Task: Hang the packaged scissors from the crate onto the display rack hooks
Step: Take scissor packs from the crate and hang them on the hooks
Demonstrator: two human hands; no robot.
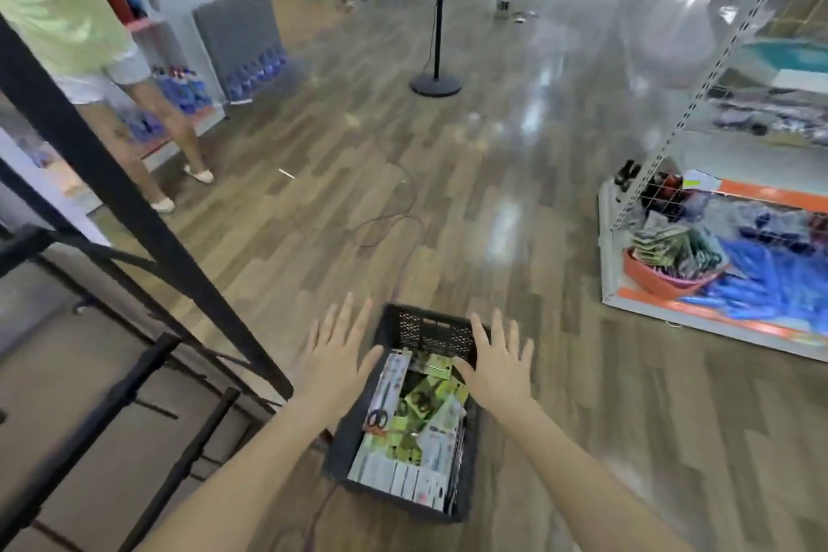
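Observation:
A black plastic crate stands on the wooden floor in front of me. It holds several packaged scissors, some on green cards and some on white cards. My left hand hovers over the crate's left edge with fingers spread and straight. My right hand hovers over the crate's right side, fingers also spread. Neither hand holds anything. A white wire-grid display rack rises at the right.
A black metal frame slants across the left. Another person's legs stand at the far left by a shelf of blue bottles. A fan stand and its cable lie ahead. A red basin of packaged goods sits on the rack's base.

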